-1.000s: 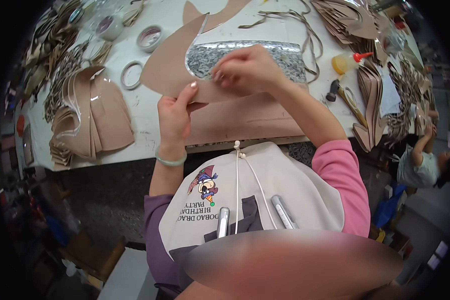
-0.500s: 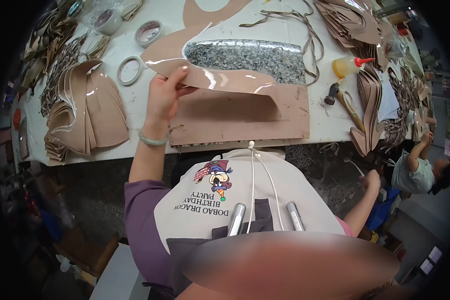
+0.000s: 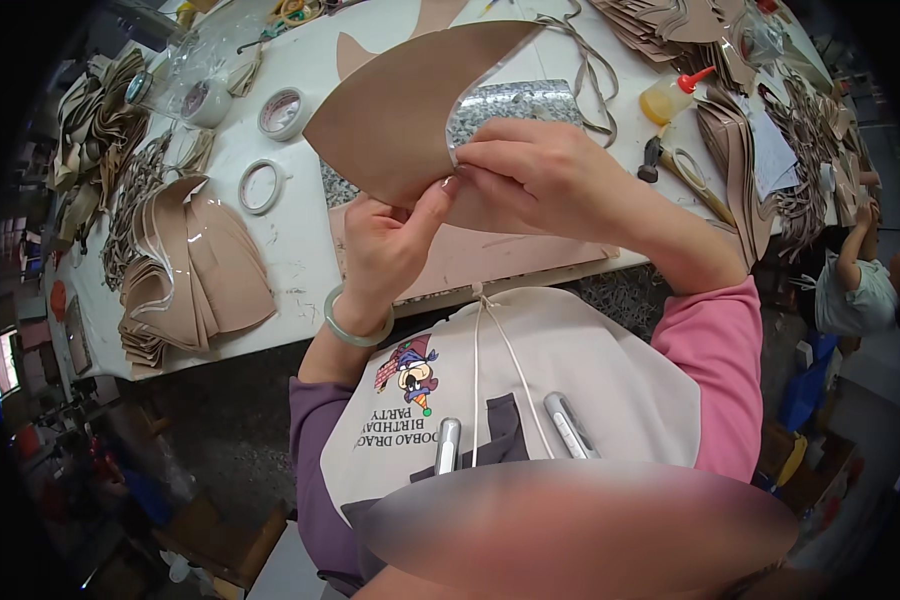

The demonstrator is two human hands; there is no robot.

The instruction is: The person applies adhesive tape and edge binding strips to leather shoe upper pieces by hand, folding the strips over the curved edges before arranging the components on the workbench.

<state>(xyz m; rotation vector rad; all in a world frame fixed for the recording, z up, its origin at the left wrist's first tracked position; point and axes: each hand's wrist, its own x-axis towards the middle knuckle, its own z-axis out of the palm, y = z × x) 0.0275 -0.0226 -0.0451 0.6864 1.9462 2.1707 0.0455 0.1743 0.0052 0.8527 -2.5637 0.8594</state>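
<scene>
A curved tan leather piece (image 3: 395, 120) is held up over the white table (image 3: 300, 250), in front of a speckled stone slab (image 3: 500, 100). My left hand (image 3: 390, 245), with a pale green bangle on the wrist, pinches the piece's lower edge from below. My right hand (image 3: 550, 180) grips the same edge from the right, fingertips meeting the left thumb at the piece's inner curve. Under both hands lies a flat pinkish board (image 3: 490, 255).
A stack of similar tan pieces (image 3: 195, 270) lies at the left. Two tape rolls (image 3: 262, 185) sit behind it. A glue bottle with a red cap (image 3: 670, 95), scissors (image 3: 690, 175) and more leather piles (image 3: 750, 150) are at the right. Another person (image 3: 855, 280) sits at far right.
The right hand has come back from below the table edge and taken hold of the leather piece. The piece now stands higher and closer, held by both hands.
</scene>
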